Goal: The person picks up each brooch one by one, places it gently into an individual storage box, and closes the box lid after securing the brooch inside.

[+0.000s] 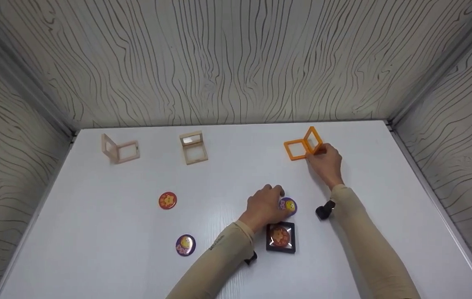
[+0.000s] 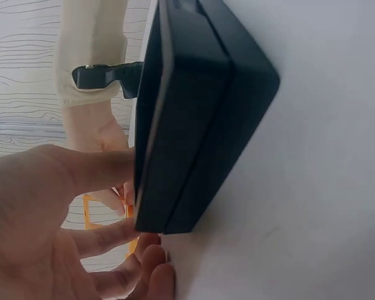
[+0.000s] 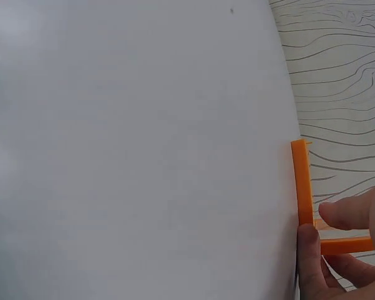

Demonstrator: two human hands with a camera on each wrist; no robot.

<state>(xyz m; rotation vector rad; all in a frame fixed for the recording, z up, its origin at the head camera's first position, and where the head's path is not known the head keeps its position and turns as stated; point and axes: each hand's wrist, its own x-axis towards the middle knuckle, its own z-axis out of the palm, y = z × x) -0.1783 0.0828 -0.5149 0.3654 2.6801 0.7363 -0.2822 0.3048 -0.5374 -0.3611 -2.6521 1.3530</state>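
My left hand (image 1: pixel 264 207) is at a purple round badge (image 1: pixel 289 206) with a yellow figure, fingers at its far side and thumb at its near edge. The black display frame (image 1: pixel 281 250) lies just nearer, with an orange-red badge (image 1: pixel 279 236) inside; in the left wrist view this black frame (image 2: pixel 194 119) hides the fingertips. At the back right, my right hand (image 1: pixel 327 164) grips an orange hinged frame (image 1: pixel 295 157), which stands open with one half raised. Thumb and fingers lie on either side of that raised half in the right wrist view.
Further left stand two more hinged frames, opened: a pale pink one (image 1: pixel 129 160) and a beige one (image 1: pixel 196 161). A red badge (image 1: pixel 168 200) and another purple badge (image 1: pixel 185 245) lie on the white table (image 1: pixel 107 232). Wood-grain patterned walls (image 1: pixel 227 62) enclose the back and sides.
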